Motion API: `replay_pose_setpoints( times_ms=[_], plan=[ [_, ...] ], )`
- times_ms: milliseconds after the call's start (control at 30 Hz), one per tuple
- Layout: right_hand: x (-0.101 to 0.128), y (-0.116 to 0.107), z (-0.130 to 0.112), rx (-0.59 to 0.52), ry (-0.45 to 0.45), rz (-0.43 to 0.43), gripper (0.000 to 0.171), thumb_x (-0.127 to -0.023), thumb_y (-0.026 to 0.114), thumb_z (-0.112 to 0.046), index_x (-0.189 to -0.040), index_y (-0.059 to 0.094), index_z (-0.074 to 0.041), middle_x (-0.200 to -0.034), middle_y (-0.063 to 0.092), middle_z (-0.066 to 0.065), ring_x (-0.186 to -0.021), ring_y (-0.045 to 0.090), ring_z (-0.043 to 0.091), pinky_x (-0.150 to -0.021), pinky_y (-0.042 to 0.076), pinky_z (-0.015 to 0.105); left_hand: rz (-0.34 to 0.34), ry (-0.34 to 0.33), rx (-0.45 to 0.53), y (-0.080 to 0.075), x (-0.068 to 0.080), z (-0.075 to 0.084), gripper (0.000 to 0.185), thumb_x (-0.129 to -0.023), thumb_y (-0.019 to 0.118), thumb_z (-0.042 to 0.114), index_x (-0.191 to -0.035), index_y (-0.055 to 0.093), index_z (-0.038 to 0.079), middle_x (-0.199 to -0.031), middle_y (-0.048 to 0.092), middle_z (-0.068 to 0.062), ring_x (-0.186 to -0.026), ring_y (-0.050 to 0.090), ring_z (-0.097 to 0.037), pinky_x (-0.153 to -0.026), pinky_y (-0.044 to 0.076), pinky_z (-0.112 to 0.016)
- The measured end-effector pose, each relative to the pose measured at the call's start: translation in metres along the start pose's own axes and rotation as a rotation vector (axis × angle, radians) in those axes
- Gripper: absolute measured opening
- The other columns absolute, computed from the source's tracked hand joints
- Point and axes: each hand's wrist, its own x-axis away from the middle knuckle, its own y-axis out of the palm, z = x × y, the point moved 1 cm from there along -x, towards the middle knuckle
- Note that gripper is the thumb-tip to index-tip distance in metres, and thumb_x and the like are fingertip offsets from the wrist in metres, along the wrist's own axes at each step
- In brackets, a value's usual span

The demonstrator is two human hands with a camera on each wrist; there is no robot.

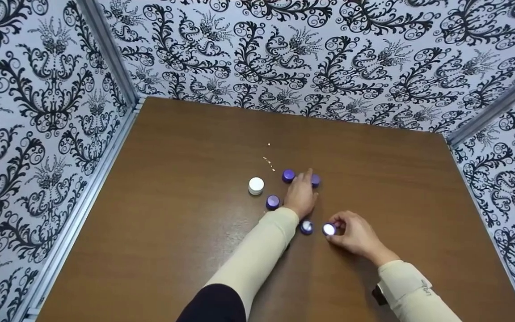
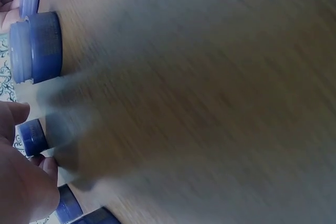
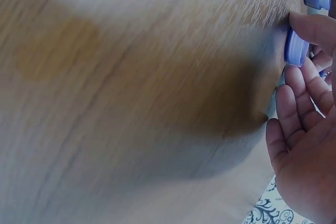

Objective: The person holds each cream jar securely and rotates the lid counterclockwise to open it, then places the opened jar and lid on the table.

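Five purple caps (image 1: 288, 175) and one white cap (image 1: 256, 185) lie here.

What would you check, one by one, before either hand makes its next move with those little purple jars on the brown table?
1. Right hand has a firm hold of the purple jar: ok, fingers curl round it.
2. Left hand holds something: cannot tell; it lies over the table between jars.
3. Jar at the left fingertips in plain sight: not ok, partly hidden by the fingers.
4. White jar out of the hands' way: ok, it stands apart to the left.
5. Jar by the left sleeve safe from a knock: not ok, it sits close between the two arms.
6. Table has free room: ok.
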Motion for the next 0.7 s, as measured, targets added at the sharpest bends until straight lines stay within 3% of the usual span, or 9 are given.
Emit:
replay_pose_setpoints(
  times_ms=[200,433,700],
  plan=[
    [0.0004,0.0002,-0.0012,0.0,-0.002,0.009,0.031,-0.07,0.088,-0.02,-0.094,0.068,-0.015,-0.088,0.06,-0.005,-0.083,0.056,0.014,-0.075,0.047,0.038,0.025,-0.007,0.013,0.0024,-0.0048,0.0004,0.067,-0.088,0.075,0.018,-0.147,0.046,0.006,-0.134,0.058,-0.01,-0.122,0.054,-0.025,-0.103,0.041,-0.031],
    [-0.0006,0.0013,-0.0037,0.001,-0.005,0.003,0.032,-0.071,0.088,-0.022,-0.095,0.068,-0.016,-0.088,0.059,-0.005,-0.083,0.055,0.014,-0.075,0.046,0.038,0.091,0.012,-0.088,0.0058,-0.0088,-0.0003,0.055,-0.085,0.078,0.019,-0.136,0.058,0.009,-0.124,0.063,-0.007,-0.115,0.057,-0.023,-0.099,0.044,-0.03],
    [-0.0006,0.0007,-0.0009,0.003,-0.017,0.006,0.033,-0.07,0.089,-0.021,-0.094,0.067,-0.015,-0.088,0.058,-0.005,-0.083,0.055,0.014,-0.074,0.046,0.037,0.161,0.055,-0.13,0.008,-0.0096,0.0016,0.043,-0.084,0.079,0.019,-0.123,0.066,0.01,-0.113,0.067,-0.004,-0.105,0.061,-0.022,-0.089,0.05,-0.031]
  ],
)
